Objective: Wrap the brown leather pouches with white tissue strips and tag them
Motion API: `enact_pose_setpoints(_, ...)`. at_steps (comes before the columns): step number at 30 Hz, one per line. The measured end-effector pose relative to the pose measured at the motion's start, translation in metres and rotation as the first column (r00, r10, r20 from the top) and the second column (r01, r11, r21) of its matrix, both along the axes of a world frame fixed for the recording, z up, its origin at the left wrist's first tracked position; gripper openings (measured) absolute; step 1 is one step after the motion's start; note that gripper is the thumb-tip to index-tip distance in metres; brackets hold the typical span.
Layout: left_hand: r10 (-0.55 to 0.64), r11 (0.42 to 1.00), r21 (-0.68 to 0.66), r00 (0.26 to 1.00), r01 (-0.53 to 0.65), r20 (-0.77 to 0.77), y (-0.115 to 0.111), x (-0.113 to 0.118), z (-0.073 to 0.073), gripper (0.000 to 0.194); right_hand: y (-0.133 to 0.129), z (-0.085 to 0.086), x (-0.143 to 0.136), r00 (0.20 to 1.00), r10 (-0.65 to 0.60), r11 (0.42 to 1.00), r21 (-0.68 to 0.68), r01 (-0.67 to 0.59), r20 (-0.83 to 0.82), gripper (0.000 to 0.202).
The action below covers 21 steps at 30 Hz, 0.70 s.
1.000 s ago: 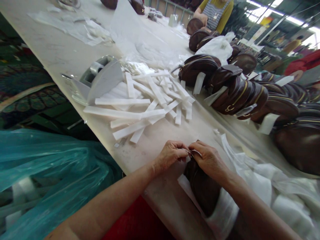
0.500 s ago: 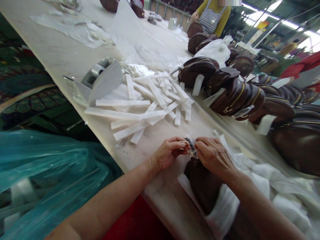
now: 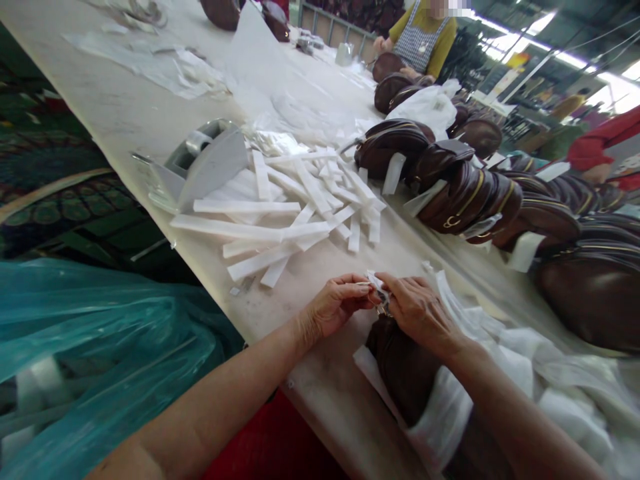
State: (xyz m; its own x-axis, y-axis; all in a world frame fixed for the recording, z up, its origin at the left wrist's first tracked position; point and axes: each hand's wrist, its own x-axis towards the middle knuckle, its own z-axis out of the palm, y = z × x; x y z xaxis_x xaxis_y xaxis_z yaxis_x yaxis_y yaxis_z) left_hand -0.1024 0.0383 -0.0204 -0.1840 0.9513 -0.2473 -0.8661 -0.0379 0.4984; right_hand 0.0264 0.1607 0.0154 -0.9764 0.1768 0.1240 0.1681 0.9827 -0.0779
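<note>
A dark brown leather bag (image 3: 403, 370) lies on the table in front of me, with white wrapping (image 3: 443, 427) around its lower part. At its upper end is a small gold-coloured metal ring (image 3: 383, 309). A small piece of white wrapping (image 3: 376, 283) sits around the bag's end fitting, just above the ring. My left hand (image 3: 340, 303) pinches this piece from the left, its thumb and forefinger together. My right hand (image 3: 420, 310) closes over the same piece from the right. The fingertips partly hide the fitting.
White strips (image 3: 290, 213) lie in a loose pile beside a grey tape dispenser (image 3: 207, 163). Several brown bags (image 3: 465, 193) line the right side. Crumpled white wrapping (image 3: 540, 360) is at my right. A teal plastic bag (image 3: 110, 347) hangs left. A person in a checked apron (image 3: 420, 37) stands across.
The dark fitting between my hands is now covered by the white piece. My right hand has shifted slightly left. At the far right, a person's red sleeve has moved.
</note>
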Motion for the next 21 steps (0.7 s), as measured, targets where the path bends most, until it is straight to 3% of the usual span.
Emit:
enact_pose_setpoints(5,-0.008,1.0,-0.008,1.0,0.008,0.004,0.0,-0.002,0.0,0.025,0.009,-0.007,-0.001,0.999,-0.031,0.988,-0.152,0.03,-0.005,0.021)
enact_pose_setpoints(13,0.058,0.998,-0.043,0.997,-0.056,0.049,0.002,-0.004,-0.004,0.017,0.011,-0.012,-0.011,0.999,0.021,0.992,-0.126,-0.026,-0.042,0.019)
enact_pose_setpoints(17,0.083,0.996,-0.036,0.995,-0.081,0.062,0.001,-0.006,-0.003,0.014,0.013,-0.01,-0.015,0.995,0.093,0.994,-0.054,-0.095,-0.034,0.017)
enact_pose_setpoints(21,0.095,0.992,-0.086,0.995,-0.093,0.019,0.002,-0.005,-0.001,0.02,0.011,0.008,-0.005,0.996,0.093,0.987,0.131,-0.09,-0.016,0.011)
